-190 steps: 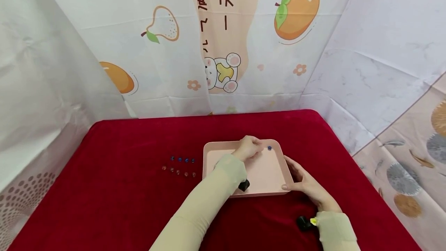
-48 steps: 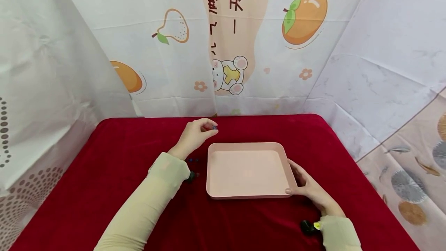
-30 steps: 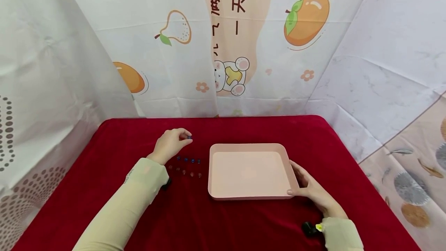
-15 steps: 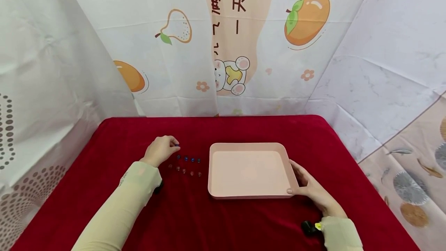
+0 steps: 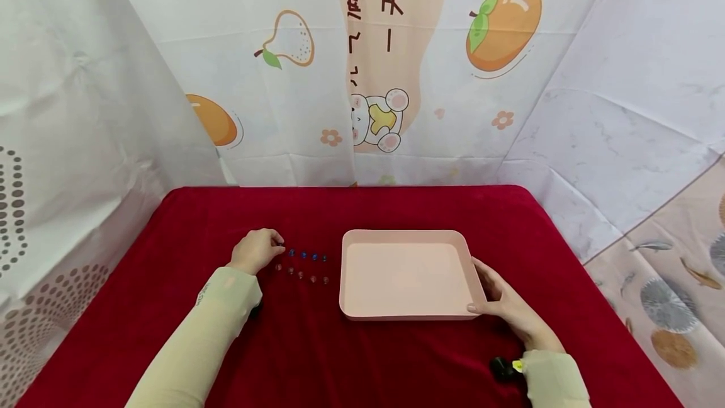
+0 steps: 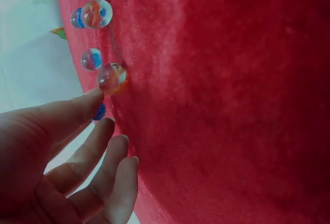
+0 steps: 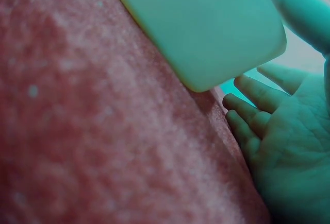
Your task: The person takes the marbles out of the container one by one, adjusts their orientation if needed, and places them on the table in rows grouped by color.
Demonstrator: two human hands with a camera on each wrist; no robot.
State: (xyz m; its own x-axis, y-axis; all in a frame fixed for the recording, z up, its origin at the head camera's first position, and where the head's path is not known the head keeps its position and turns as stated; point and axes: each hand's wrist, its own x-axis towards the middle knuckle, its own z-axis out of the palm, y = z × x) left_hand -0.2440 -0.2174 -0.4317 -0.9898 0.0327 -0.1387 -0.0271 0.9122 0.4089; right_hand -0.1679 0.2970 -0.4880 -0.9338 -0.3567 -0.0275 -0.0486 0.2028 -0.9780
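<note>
My left hand (image 5: 255,250) pinches a blue glass marble (image 6: 99,112) between thumb and fingertips, low over the red cloth. It is at the left end of a row of blue marbles (image 5: 303,255). Closer to me runs a second row of clear marbles with orange-red swirls (image 5: 301,275); one such marble (image 6: 112,78) appears right beside my thumb tip in the left wrist view. My right hand (image 5: 506,307) grips the right side of a shallow pink tray (image 5: 408,318), its thumb at the near right corner and its fingers along the side wall.
Red velvet cloth (image 5: 170,332) covers the table. Behind it hangs a white curtain (image 5: 272,118) printed with fruit, and further curtains close off both sides. Each wrist carries a small black camera, such as the one by the right sleeve (image 5: 501,368).
A blue marble earlier lay in the tray's far right corner. My left hand has carried a blue marble leftward past the tray and lowered it at the blue row's left end. The right hand stays put.
</note>
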